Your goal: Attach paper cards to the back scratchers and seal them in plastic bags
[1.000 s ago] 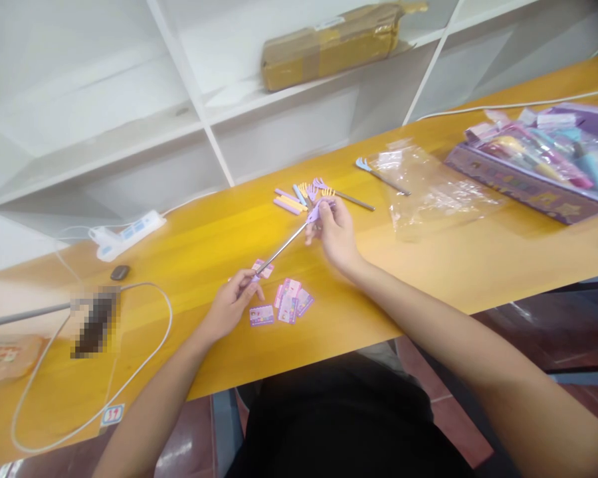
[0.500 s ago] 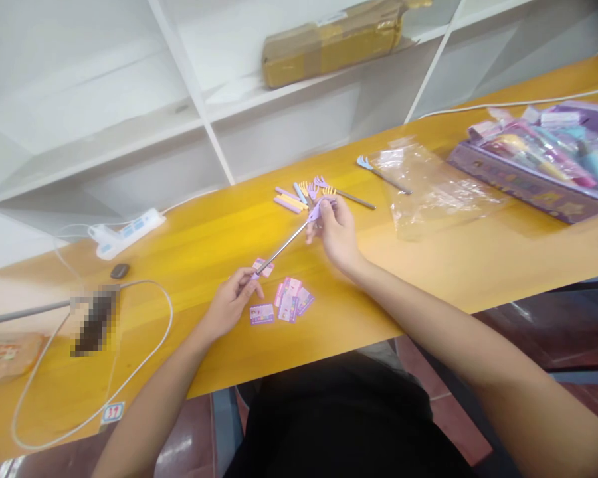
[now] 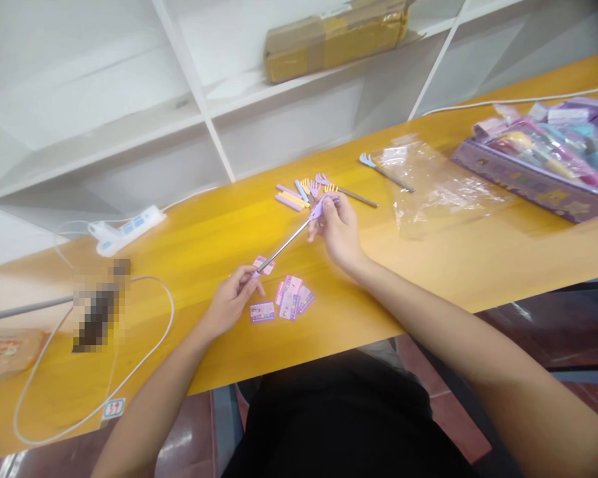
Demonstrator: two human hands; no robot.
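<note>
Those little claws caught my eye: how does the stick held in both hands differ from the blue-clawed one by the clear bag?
The held stick has a purple head; the blue-clawed stick has a blue one. The held stick slants between the left hand and right hand, while the blue-clawed stick lies on the table. Purple shows at both ends of the held stick, but only one end of the blue-clawed stick is coloured. Both have slim, metallic-looking shafts.

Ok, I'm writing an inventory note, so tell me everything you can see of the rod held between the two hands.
The rod is thin, straight and silvery, apparently metal, with a light purple, plastic-looking piece at each end. It slants across the yellow tabletop, its near end in the left hand, its far end in the right hand. Fingers partly cover both ends, so their full shapes can't be made out.
</note>
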